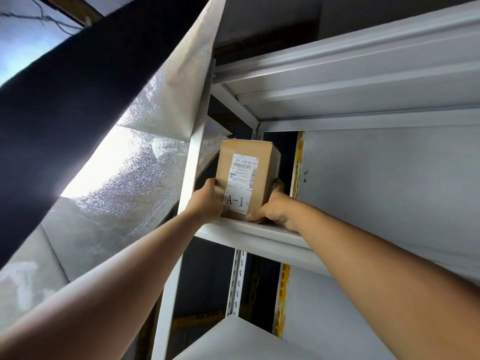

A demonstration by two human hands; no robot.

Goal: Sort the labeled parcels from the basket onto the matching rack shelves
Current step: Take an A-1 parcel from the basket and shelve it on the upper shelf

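Both hands are raised to a white metal rack (pixel 197 141) and clamped on a brown cardboard box (pixel 246 175), one on each side.

Left hand (pixel 207 201): pressed against the box's left face near its lower corner, fingers curled round the edge, thumb lying on the front over the corner of the white sticker.

Right hand (pixel 275 209): holds the box's lower right corner, thumb across the bottom front edge, fingers wrapped round the right face and mostly hidden behind it.

Box: stands upright between the two hands, its base at the front lip of the shelf (pixel 259 232) directly under both wrists. Whether the base rests fully on the shelf cannot be told. It sits at the left end of that shelf, just beside the rack's front upright, which runs past the left hand on its outer side. A printed shipping label (pixel 244 172) covers the front above the thumbs; below it, between the hands, a sticker (pixel 235 201) reads "A-1".

Surroundings: another shelf lies above the hands and one more below the forearms. Strips of yellow tape (pixel 297 165) run down the back panel just beyond the right hand. To the outer side of the left arm hangs a silvery sheet (pixel 145 141), with a dark band (pixel 78 87) crossing it.
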